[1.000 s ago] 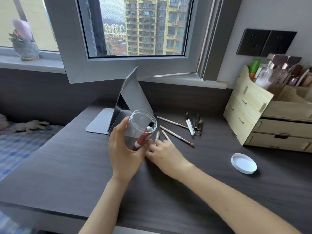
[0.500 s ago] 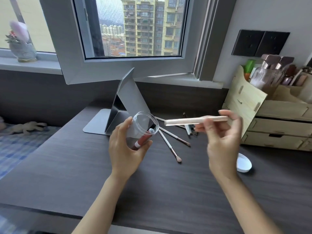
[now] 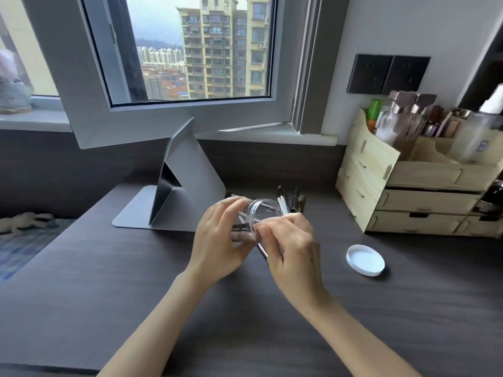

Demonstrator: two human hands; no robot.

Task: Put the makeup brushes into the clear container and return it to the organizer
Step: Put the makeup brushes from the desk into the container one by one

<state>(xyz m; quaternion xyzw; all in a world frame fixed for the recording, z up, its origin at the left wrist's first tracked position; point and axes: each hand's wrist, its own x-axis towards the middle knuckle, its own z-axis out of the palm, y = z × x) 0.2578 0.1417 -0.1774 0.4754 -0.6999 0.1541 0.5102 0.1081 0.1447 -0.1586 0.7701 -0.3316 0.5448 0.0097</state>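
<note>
My left hand (image 3: 217,246) grips the clear container (image 3: 258,213), tilted with its mouth toward the right, above the middle of the dark desk. Brush handles show inside it. My right hand (image 3: 291,246) is at the mouth of the container, fingers pinched on a makeup brush (image 3: 262,250) whose lower end sticks out below my fingers. Several more brushes (image 3: 290,201) lie on the desk just behind the container. The wooden organizer (image 3: 381,186) stands at the right, with bottles and brushes in its top compartments.
A white round lid (image 3: 365,259) lies on the desk (image 3: 109,281) to the right of my hands. A grey folding mirror stand (image 3: 185,186) sits behind my left hand. An open window sash (image 3: 174,115) overhangs the back of the desk.
My right hand picked a brush off the desk, lifted it, then brought it down to the container's mouth. My left hand has tipped the container further toward the right.
</note>
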